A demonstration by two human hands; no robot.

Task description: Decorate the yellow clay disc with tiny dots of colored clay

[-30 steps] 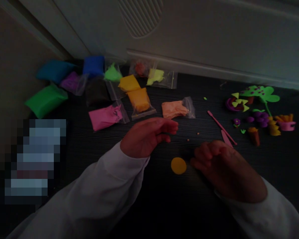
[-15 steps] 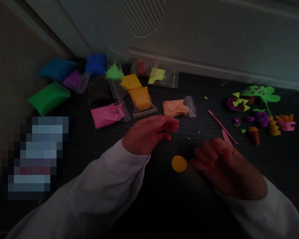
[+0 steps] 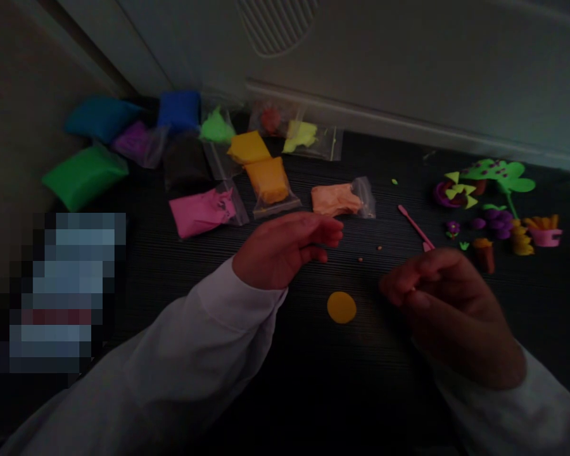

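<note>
My left hand hovers above the dark table with its fingers loosely bent, the thumb apart from them and nothing visible in it. To its right, my right hand is closed, thumb against fingers, pinching a tiny pale crumb of clay. Between and below the hands lies a flat round yellow-orange clay disc. Two tiny peach clay bits rest just beyond it. A pink modelling tool lies partly hidden behind my right hand.
Bags of coloured clay, including pink, orange and peach, line the back left. Small clay models stand at the right, among them purple grapes and a pink tub of fries. A blurred-out phone-like object lies left.
My right hand has moved slightly right and turned, so the crumb between thumb and finger shows. My left hand stays almost still. The view has shifted slightly.
</note>
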